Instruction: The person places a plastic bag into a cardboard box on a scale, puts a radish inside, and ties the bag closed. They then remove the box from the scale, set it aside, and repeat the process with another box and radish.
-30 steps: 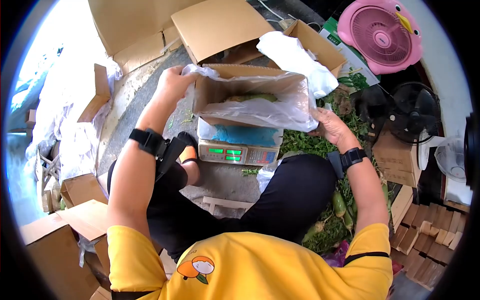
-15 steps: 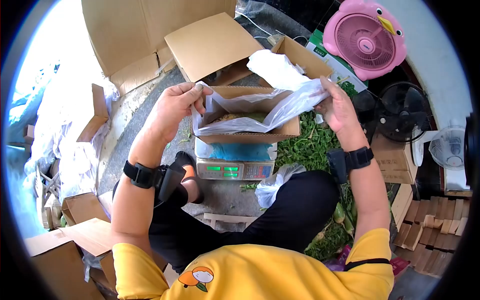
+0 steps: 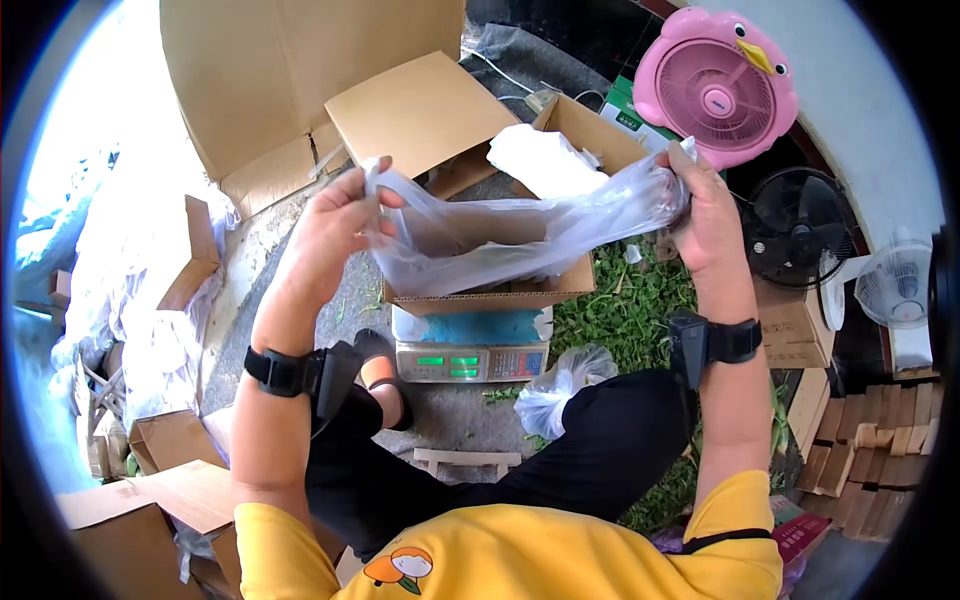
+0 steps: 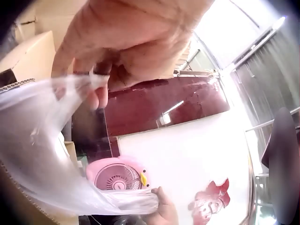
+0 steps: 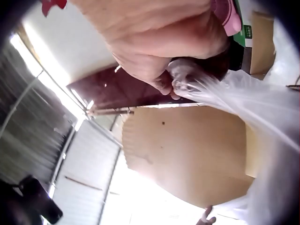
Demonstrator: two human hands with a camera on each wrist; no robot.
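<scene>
plastic bag (image 3: 520,235) stretched between both hands

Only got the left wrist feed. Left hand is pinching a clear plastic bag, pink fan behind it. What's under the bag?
Observer: An open cardboard box, directly below the plastic bag.
Operator: Box on the ground?
Observer: No, it sits on a digital scale with its green displays lit.
Operator: Anything beside the scale?
Observer: Green leafy cuttings cover the ground on the person's right side of it.
</scene>
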